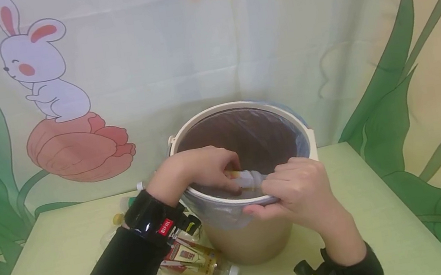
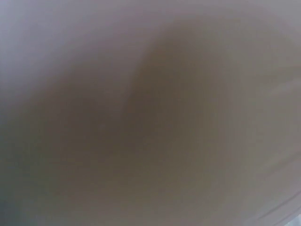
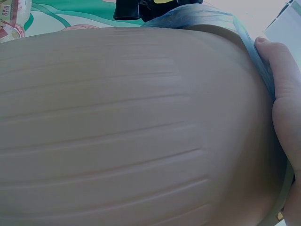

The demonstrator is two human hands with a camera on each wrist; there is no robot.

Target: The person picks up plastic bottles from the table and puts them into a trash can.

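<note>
A beige trash bin (image 1: 251, 243) with a pale rim stands on the table, lined with a thin translucent bluish bag (image 1: 220, 214). My left hand (image 1: 212, 170) reaches over the rim and holds a clear plastic bottle (image 1: 249, 179) lying sideways in the bin's mouth. On the near right rim, my right hand (image 1: 299, 187) grips the bin with its fingers over the inside; in the right wrist view its thumb (image 3: 281, 66) presses the bag outside. The bottle's right end overlaps the right fingers. Only a blurred brownish surface fills the left wrist view.
A bottle with a red and yellow label (image 1: 194, 262) lies in front of the bin at left. More bottles, one with a yellow cap (image 1: 118, 219), lie partly hidden behind the left forearm. A printed curtain (image 1: 198, 54) hangs behind the pale table (image 1: 383, 222).
</note>
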